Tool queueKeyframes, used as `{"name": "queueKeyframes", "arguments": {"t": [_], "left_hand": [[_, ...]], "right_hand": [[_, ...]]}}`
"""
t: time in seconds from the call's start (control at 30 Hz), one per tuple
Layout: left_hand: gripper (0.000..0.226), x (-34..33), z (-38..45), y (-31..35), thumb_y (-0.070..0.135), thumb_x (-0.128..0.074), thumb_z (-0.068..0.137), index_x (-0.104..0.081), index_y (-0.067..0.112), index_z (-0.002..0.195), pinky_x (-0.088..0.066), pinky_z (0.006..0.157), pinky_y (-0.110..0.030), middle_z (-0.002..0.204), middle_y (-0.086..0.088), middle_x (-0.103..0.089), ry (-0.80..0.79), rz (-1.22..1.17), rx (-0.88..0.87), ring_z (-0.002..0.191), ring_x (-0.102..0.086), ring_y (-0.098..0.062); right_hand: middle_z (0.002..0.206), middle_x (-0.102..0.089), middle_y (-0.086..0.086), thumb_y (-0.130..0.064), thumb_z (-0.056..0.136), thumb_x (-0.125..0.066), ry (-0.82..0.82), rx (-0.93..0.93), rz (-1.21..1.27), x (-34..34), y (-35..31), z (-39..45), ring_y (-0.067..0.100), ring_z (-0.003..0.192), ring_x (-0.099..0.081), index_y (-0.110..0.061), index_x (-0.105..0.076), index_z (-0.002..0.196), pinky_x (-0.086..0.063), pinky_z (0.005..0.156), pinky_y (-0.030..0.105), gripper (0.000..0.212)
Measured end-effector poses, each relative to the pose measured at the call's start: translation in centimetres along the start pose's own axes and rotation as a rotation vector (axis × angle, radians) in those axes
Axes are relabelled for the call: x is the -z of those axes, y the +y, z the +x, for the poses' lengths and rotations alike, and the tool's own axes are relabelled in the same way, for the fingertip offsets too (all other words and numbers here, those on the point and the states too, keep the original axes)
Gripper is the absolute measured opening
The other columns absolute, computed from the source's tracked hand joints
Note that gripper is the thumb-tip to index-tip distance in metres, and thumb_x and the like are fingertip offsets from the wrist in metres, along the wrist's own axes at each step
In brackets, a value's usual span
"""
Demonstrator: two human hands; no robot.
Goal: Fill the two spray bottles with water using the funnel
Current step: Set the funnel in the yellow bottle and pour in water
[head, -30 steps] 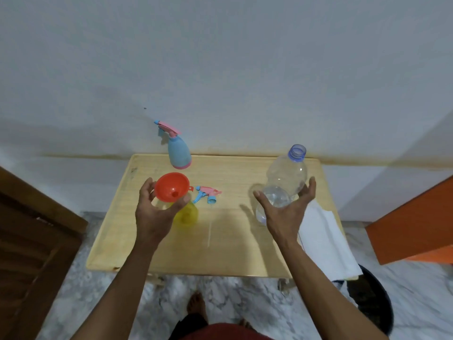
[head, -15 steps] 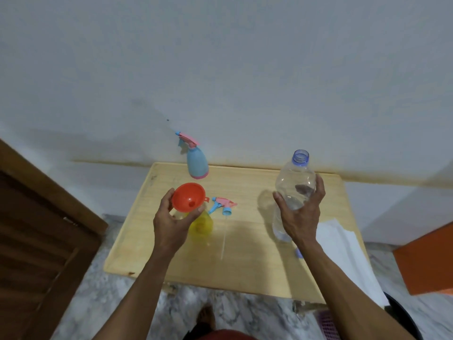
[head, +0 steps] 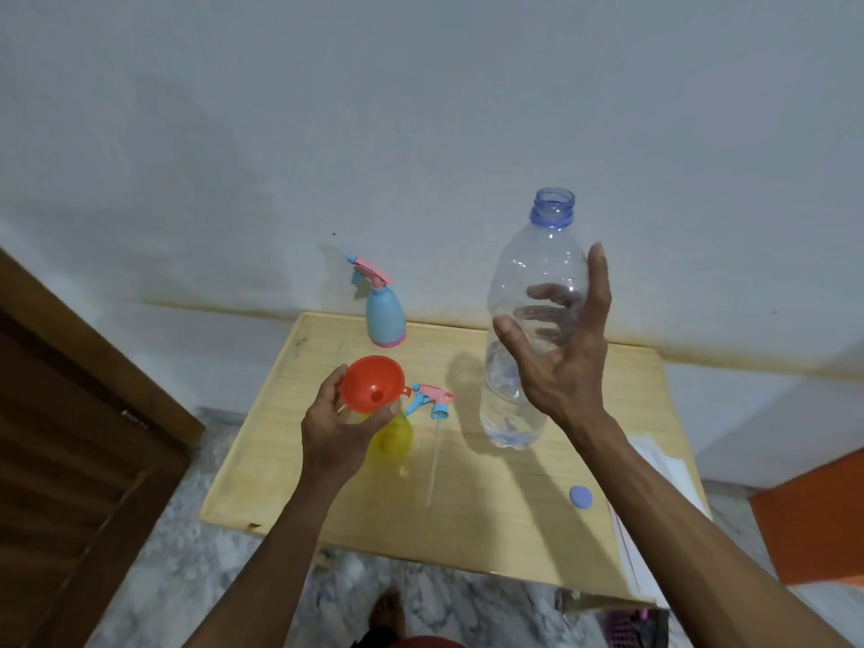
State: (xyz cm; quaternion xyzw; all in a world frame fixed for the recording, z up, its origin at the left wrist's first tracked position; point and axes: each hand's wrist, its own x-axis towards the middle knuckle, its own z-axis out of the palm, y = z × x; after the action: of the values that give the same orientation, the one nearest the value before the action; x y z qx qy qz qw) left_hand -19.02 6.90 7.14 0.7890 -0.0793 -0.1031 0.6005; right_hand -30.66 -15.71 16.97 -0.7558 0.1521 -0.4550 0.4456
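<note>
**Funnel on the yellow bottle, water bottle lifted**

The left hand (head: 337, 425) curls its thumb and fingers round the rim of the orange funnel (head: 372, 384), which sits in the neck of the yellow bottle (head: 390, 439). That bottle stands on the wooden table (head: 491, 516), mostly hidden under the funnel and the hand. Its sprayer (head: 432, 400), pink and blue with a long thin tube, lies on the table just to the right of the funnel.

The right hand (head: 563, 362) grips the clear water bottle (head: 533, 320) round its middle; the thumb shows on the near left side and the fingers are seen through the plastic on the far side. The bottle is upright, leaning a little, with its open blue neck at the top. A small amount of water lies in its lower part. Whether its base touches the table cannot be told, though its shadow falls to the left on the wood.

The blue bottle (head: 385, 315) stands at the far edge of the table, near the wall, with its pink sprayer fitted. It is well apart from both hands.

A blue cap (head: 581, 498) lies on the table near the right forearm. White paper (head: 654, 484) lies at the right edge of the table, partly under that arm.
</note>
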Motion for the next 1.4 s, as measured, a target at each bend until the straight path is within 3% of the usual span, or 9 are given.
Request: {"name": "queueKeyframes", "arguments": {"t": [0.13, 0.2, 0.33, 0.6, 0.77, 0.93, 1.13, 1.4], "left_hand": [[0.101, 0.0, 0.2, 0.1, 0.050, -0.090, 0.052, -0.052, 0.027, 0.142, -0.053, 0.102, -0.038, 0.128, 0.006, -0.064, 0.005, 0.017, 0.002, 0.120, -0.061, -0.015], [0.100, 0.1, 0.3, 0.2, 0.049, -0.090, 0.054, -0.052, 0.025, 0.143, -0.054, 0.101, -0.038, 0.127, 0.005, -0.064, 0.011, 0.044, -0.008, 0.118, -0.062, -0.016], [0.104, 0.3, 0.4, 0.3, 0.058, -0.087, 0.050, -0.053, 0.024, 0.142, -0.056, 0.099, -0.039, 0.125, 0.005, -0.065, 0.018, 0.074, -0.023, 0.116, -0.064, -0.015], [0.102, 0.3, 0.8, 0.1, 0.058, -0.088, 0.050, -0.055, 0.021, 0.140, -0.056, 0.098, -0.042, 0.124, 0.002, -0.068, 0.014, 0.093, -0.040, 0.114, -0.066, -0.015], [0.108, 0.2, 0.6, 0.4, 0.056, -0.087, 0.049, -0.053, 0.015, 0.143, -0.055, 0.101, -0.041, 0.126, -0.001, -0.067, 0.006, 0.076, -0.050, 0.115, -0.065, -0.018], [0.108, 0.4, 0.6, 0.4, 0.058, -0.088, 0.049, -0.053, 0.017, 0.143, -0.056, 0.100, -0.041, 0.125, 0.000, -0.067, -0.003, 0.085, -0.035, 0.116, -0.066, -0.019], [0.102, 0.5, 0.6, 0.5, 0.054, -0.091, 0.051, -0.054, 0.021, 0.140, -0.057, 0.098, -0.043, 0.122, 0.004, -0.068, -0.013, 0.104, -0.029, 0.114, -0.066, -0.016], [0.109, 0.7, 0.7, 0.7, 0.061, -0.087, 0.047, -0.053, 0.021, 0.142, -0.055, 0.099, -0.043, 0.122, 0.002, -0.067, -0.016, 0.124, -0.026, 0.115, -0.065, -0.018]], "right_hand": [[0.106, -0.063, -0.006, -0.054, 0.075, -0.077, -0.158, 0.064, -0.046, -0.6, -0.8, 0.9, 0.012, 0.089, -0.072, -0.065, -0.010, 0.147, -0.058, 0.078, 0.040, 0.099], [0.105, -0.063, -0.010, -0.059, 0.074, -0.075, -0.253, 0.079, -0.090, -0.6, -1.0, 1.5, 0.009, 0.087, -0.071, -0.072, -0.010, 0.143, -0.057, 0.079, 0.036, 0.095], [0.104, -0.062, -0.017, -0.066, 0.073, -0.069, -0.435, 0.135, -0.235, -0.6, -1.0, 2.5, 0.003, 0.085, -0.069, -0.073, -0.011, 0.141, -0.054, 0.084, 0.028, 0.090], [0.106, -0.062, -0.016, -0.066, 0.082, -0.068, -0.787, 0.247, -0.550, -0.1, -0.5, 4.2, 0.005, 0.082, -0.068, -0.069, -0.007, 0.146, -0.057, 0.082, 0.039, 0.088], [0.108, -0.061, -0.016, -0.072, 0.085, -0.057, -0.939, 0.303, -0.688, -0.2, 0.4, 4.4, 0.012, 0.083, -0.067, -0.067, -0.001, 0.147, -0.055, 0.076, 0.037, 0.084], [0.115, -0.062, -0.012, -0.072, 0.087, -0.054, -1.029, 0.338, -0.780, -0.4, 1.0, 4.6, 0.018, 0.094, -0.065, -0.069, 0.008, 0.145, -0.053, 0.077, 0.035, 0.085], [0.119, -0.061, -0.012, -0.070, 0.089, -0.054, -1.105, 0.371, -0.862, -0.5, 1.2, 4.8, 0.020, 0.098, -0.064, -0.067, 0.008, 0.147, -0.051, 0.078, 0.035, 0.085], [0.118, -0.062, -0.008, -0.068, 0.089, -0.054, -1.140, 0.394, -0.891, -0.8, 1.7, 5.0, 0.024, 0.101, -0.064, -0.067, 0.012, 0.145, -0.052, 0.079, 0.036, 0.087]]}}
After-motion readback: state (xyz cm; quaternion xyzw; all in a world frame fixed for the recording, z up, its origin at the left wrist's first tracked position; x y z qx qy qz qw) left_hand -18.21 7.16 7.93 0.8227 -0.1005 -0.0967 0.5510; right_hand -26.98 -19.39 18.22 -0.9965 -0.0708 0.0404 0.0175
